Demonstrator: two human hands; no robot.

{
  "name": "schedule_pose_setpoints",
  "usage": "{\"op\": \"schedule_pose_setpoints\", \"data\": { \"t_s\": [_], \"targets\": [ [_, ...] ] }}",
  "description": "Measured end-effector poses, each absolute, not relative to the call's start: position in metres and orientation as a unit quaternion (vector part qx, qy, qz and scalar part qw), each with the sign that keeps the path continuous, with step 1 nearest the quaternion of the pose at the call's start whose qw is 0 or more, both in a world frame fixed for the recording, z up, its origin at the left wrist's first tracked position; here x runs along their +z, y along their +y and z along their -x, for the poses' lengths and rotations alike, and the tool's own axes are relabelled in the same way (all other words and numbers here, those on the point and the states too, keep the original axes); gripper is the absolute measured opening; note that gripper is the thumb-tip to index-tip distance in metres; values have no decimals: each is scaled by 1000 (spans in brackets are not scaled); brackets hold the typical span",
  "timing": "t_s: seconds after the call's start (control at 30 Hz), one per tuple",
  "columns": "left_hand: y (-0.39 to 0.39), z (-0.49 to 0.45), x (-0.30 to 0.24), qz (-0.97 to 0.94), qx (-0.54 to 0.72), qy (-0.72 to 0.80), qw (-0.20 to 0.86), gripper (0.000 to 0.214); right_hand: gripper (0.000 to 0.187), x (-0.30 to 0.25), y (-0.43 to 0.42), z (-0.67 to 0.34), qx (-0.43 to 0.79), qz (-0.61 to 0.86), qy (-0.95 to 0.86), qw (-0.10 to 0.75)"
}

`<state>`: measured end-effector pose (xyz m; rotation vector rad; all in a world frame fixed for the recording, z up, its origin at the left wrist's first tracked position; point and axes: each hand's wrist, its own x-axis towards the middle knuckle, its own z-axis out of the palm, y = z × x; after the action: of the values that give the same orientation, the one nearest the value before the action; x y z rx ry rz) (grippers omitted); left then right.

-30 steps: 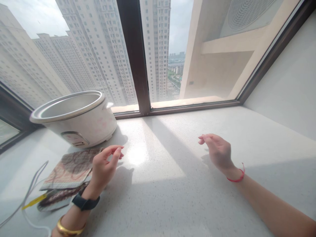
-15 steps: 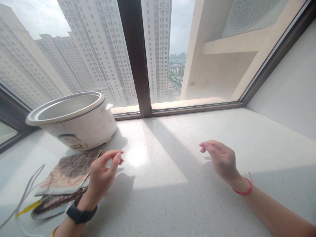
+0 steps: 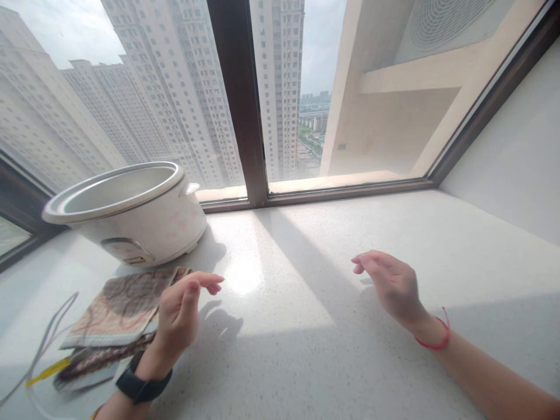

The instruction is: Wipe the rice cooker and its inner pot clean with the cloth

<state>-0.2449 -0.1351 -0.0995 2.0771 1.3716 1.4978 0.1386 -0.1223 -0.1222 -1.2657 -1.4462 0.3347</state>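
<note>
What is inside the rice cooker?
Inside the rice cooker, a pale grey inner wall shows; the near rim hides the bottom, so anything lying there cannot be seen.

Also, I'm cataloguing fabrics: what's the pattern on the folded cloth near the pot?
The cloth shows curving swirls in brown and peach; head view.

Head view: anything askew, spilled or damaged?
No spill or damage visible. Mildly untidy: the patterned cloth lies in uneven, loosely folded layers in front of the white cooker, and the thin cord loops loosely at the left edge. The cooker also has no lid on, its inside exposed.
</note>
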Motion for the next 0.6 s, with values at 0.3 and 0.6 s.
{"op": "schedule_pose_setpoints", "data": {
  "t_s": [0.3, 0.6],
  "targets": [
    [-132, 242, -101, -724, 501, 459, 116, 45, 31, -122, -122, -137, 147, 539, -617, 555],
    [-133, 242, -105, -721, 489, 475, 125, 42, 30, -122, -123, -138, 148, 538, -625, 547]
  ]
}}
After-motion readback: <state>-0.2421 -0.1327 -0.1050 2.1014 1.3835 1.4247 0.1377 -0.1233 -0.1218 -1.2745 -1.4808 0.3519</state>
